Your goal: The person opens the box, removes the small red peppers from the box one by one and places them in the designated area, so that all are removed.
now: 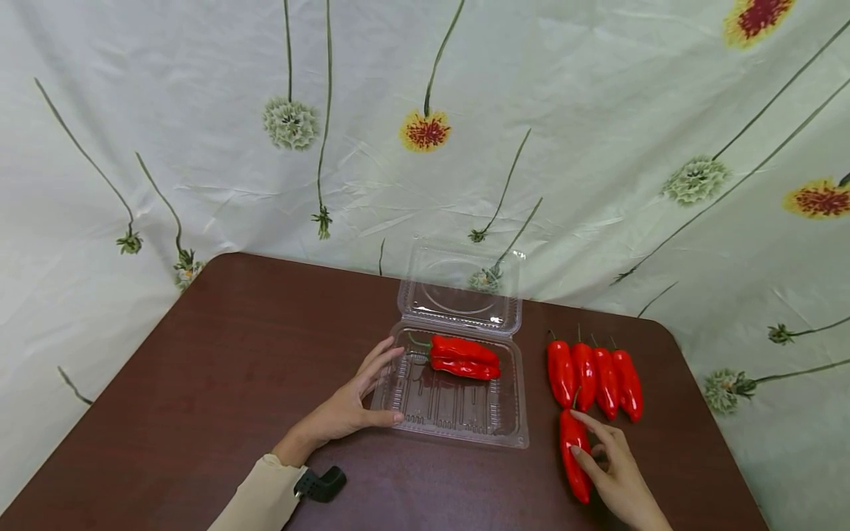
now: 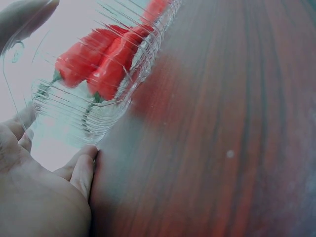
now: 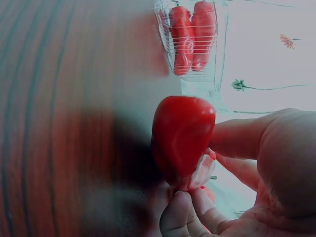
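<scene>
A clear plastic clamshell container [image 1: 458,435] lies on the table with its lid [image 1: 458,299] raised at the back. Two red peppers [image 1: 465,358] lie side by side inside, towards the hinge. My left hand [image 1: 345,405] is at the container's left side, its fingers fairly straight along the wall and the thumb at the near corner. To the right of the container, my right hand [image 1: 614,468] pinches another red pepper [image 1: 575,453] between thumb and fingers. In the right wrist view, that held pepper [image 3: 180,140] appears end-on, close to the camera.
Several more red peppers [image 1: 606,383] stand in a row on the right of the brown table [image 1: 265,354], just beyond the held one. A white flowered cloth [image 1: 372,177] hangs behind the table's far edge.
</scene>
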Tool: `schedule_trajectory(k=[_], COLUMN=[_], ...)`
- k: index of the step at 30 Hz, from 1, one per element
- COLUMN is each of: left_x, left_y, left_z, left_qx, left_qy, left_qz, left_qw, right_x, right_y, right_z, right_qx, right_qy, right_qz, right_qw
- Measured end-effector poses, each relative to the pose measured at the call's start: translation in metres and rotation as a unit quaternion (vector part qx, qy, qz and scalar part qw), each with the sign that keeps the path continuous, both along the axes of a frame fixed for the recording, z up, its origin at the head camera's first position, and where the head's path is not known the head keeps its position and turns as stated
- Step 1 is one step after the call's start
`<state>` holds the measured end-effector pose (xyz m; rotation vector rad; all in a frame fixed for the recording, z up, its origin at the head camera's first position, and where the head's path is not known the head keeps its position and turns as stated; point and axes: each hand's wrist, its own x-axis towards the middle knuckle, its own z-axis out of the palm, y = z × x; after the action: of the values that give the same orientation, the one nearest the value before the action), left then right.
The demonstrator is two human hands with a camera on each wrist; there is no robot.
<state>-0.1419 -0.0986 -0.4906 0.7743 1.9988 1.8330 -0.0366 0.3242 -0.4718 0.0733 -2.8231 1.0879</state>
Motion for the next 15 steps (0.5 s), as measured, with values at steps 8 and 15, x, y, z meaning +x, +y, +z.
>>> schedule_trajectory(k=[8, 15], left_x=[0.0007, 0.0], left_y=[-0.0001, -0.0002], left_z=[0.0011, 0.0011], left_qx=[0.006, 0.003], left_qy=[-0.001, 0.003], left_qz=[-0.001, 0.0], left_qw=[1.0, 1.0], right_x=[-0.0007, -0.0009], right_y=[0.002, 0.0013], right_z=[-0.0016, -0.0023], right_qx=[0.01, -0.003], right_qy=[0.016, 0.012], right_qz=[0.002, 0.012], right_qw=[0.9998, 0.9998])
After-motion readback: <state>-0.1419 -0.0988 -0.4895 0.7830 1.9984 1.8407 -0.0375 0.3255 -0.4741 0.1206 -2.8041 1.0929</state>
